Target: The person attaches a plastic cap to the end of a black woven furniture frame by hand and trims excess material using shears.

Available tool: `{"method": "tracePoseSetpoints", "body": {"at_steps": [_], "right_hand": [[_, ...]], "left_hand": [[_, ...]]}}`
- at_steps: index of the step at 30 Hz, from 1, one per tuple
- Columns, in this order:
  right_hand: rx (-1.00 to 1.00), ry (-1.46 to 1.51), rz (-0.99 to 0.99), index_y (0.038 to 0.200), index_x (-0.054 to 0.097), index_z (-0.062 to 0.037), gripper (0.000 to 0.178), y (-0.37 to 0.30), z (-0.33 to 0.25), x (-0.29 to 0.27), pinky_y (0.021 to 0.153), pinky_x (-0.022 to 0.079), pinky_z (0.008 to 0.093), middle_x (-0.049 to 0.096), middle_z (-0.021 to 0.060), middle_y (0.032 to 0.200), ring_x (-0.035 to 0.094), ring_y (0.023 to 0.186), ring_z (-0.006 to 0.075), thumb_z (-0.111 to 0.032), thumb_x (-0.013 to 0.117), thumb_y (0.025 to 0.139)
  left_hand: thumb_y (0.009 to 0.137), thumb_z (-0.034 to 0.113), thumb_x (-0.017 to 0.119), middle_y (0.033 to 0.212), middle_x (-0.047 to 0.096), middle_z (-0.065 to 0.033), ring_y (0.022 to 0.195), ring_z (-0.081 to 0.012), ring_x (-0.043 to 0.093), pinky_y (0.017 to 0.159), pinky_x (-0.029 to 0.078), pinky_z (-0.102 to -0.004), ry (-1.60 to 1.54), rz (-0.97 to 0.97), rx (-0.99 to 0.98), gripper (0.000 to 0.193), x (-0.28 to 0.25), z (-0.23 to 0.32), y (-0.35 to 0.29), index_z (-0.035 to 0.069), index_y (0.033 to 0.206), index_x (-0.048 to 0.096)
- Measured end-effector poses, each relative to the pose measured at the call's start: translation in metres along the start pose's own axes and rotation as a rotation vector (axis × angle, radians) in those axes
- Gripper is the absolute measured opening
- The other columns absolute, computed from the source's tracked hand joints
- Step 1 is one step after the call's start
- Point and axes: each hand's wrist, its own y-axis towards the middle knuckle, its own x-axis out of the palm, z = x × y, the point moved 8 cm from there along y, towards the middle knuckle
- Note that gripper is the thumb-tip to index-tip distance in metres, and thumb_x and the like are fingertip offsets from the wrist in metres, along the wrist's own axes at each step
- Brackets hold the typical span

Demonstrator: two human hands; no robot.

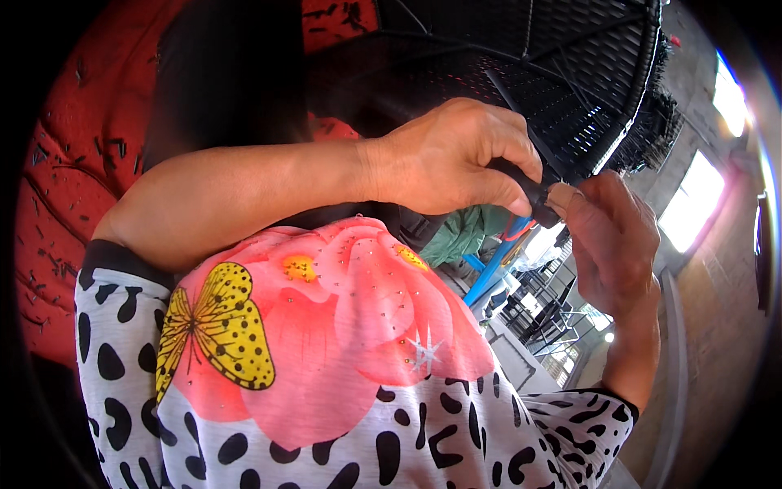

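Observation:
My left hand (456,159) reaches across from the left, thumb and fingers curled around a small black piece (533,189) at the edge of a black woven wicker frame (562,90). My right hand (611,236) meets it from the right, its fingers closed at the other end of that dark piece. A beige wrap (560,196) covers a fingertip of the right hand. Between the hands the black piece blends with the dark frame, so its exact kind cannot be made out.
Red cloth (77,228) strewn with short black scraps lies at the left. Green fabric (464,236) and a blue bar (493,273) show below the hands. More black metal frames (542,318) stand on the floor beyond. Bright windows (692,202) are in the wall at right.

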Motion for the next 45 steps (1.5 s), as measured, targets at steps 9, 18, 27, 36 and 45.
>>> {"method": "tracePoseSetpoints", "body": {"at_steps": [9, 18, 27, 36, 45], "right_hand": [[-0.017, 0.151, -0.155, 0.088, 0.059, 0.0034, 0.022, 0.009, 0.005, 0.004, 0.046, 0.033, 0.0289, 0.045, 0.0088, 0.065, 0.045, 0.052, 0.0194, 0.005, 0.058, 0.066], [0.363, 0.351, 0.092, 0.083, 0.059, 0.0042, 0.013, -0.011, 0.022, 0.000, 0.049, 0.041, 0.0247, 0.054, 0.0110, 0.070, 0.052, 0.054, 0.0185, 0.006, 0.060, 0.070], [0.298, 0.224, -0.130, 0.083, 0.055, 0.0032, 0.011, 0.009, 0.007, 0.006, 0.049, 0.038, 0.0299, 0.051, 0.0118, 0.071, 0.049, 0.055, 0.0228, 0.007, 0.056, 0.072], [0.300, 0.233, 0.000, 0.086, 0.059, -0.0013, 0.023, 0.002, 0.012, 0.008, 0.049, 0.041, 0.0310, 0.052, 0.0089, 0.075, 0.051, 0.056, 0.0221, 0.002, 0.067, 0.065], [0.105, 0.095, 0.349, 0.082, 0.062, 0.0005, 0.020, -0.026, 0.009, 0.003, 0.052, 0.041, 0.0256, 0.053, 0.0103, 0.076, 0.052, 0.062, 0.0183, -0.008, 0.072, 0.067]], "left_hand": [[0.072, 0.017, 0.072, 0.083, 0.057, -0.0098, 0.076, -0.0218, 0.058, 0.067, 0.045, -0.0290, -0.053, -0.034, -0.040, 0.028, 0.004, -0.003, -0.001, 0.000, 0.091, 0.061], [0.072, 0.017, 0.072, 0.084, 0.058, -0.0103, 0.077, -0.0217, 0.058, 0.068, 0.046, -0.0292, -0.023, -0.004, -0.034, 0.027, 0.001, -0.003, 0.001, 0.000, 0.091, 0.061], [0.075, 0.013, 0.069, 0.083, 0.058, -0.0066, 0.080, -0.0188, 0.058, 0.072, 0.046, -0.0285, -0.015, -0.017, -0.038, 0.019, 0.002, -0.002, 0.002, 0.004, 0.090, 0.063], [0.073, 0.014, 0.070, 0.083, 0.058, -0.0095, 0.077, -0.0215, 0.058, 0.068, 0.045, -0.0295, 0.013, 0.014, -0.025, 0.023, 0.000, -0.004, 0.000, 0.001, 0.090, 0.062], [0.071, 0.016, 0.072, 0.084, 0.058, -0.0105, 0.077, -0.0223, 0.058, 0.068, 0.045, -0.0294, 0.011, 0.038, -0.003, 0.027, -0.001, -0.003, 0.001, 0.000, 0.091, 0.062]]}}
